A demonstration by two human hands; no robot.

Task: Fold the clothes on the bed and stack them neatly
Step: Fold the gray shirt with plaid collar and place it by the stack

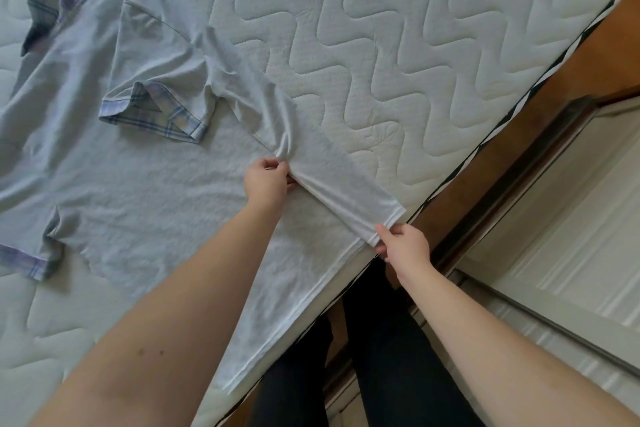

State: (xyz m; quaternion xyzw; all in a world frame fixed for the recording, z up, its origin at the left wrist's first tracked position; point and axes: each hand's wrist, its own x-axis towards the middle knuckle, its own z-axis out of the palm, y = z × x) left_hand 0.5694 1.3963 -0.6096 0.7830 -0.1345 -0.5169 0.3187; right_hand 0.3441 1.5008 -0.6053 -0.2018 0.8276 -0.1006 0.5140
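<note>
On the quilted mattress point(381, 45), left hand point(266, 182) and right hand point(405, 246) pinch the shirt point(104, 163).

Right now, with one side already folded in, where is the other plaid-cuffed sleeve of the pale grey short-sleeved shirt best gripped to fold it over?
Pinch the flat-lying sleeve at its plaid cuff, coming from the shirt's outer side, and a second point along the same edge at the hem. The left hand and right hand already pinch the opposite fold that way.
</note>
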